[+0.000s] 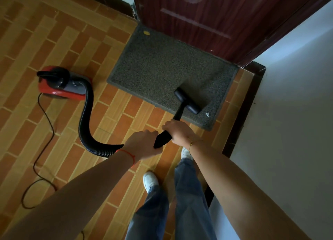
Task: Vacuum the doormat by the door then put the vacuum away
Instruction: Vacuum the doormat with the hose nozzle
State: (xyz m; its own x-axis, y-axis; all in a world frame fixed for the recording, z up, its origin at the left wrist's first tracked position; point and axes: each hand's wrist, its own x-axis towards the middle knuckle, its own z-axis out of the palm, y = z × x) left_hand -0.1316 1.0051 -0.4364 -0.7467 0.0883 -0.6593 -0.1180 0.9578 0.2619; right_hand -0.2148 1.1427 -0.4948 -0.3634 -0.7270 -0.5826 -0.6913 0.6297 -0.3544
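Nearest the camera, at about 6 o'clock in the view, the person's legs and white shoes [150,181] stood on the brick-pattern floor [59,47], just short of the mat, which let both arms reach forward. The left hand [143,145] curled round the rear of the black wand [163,139], where the ribbed hose [86,124] joins it, probably to steady that end and keep the hose from dragging. The right hand [177,130], further up the wand toward 12 o'clock, gripped it from above with closed fingers, likely to steer and press down.

Beyond the hands, the nozzle head [187,102] lay flat on the grey doormat [158,65], near its near-right corner, with a small white scrap [207,114] at roughly 4 o'clock from it. A yellow speck [146,33] sat at the mat's far-left corner, so that end looked undone.

At 9 o'clock the red vacuum body [61,83] rested on the floor, well apart from the mat, its cord [43,131] trailing back toward the person. Farthest off, at 12 o'clock, the mat butted against the dark red door [216,18].
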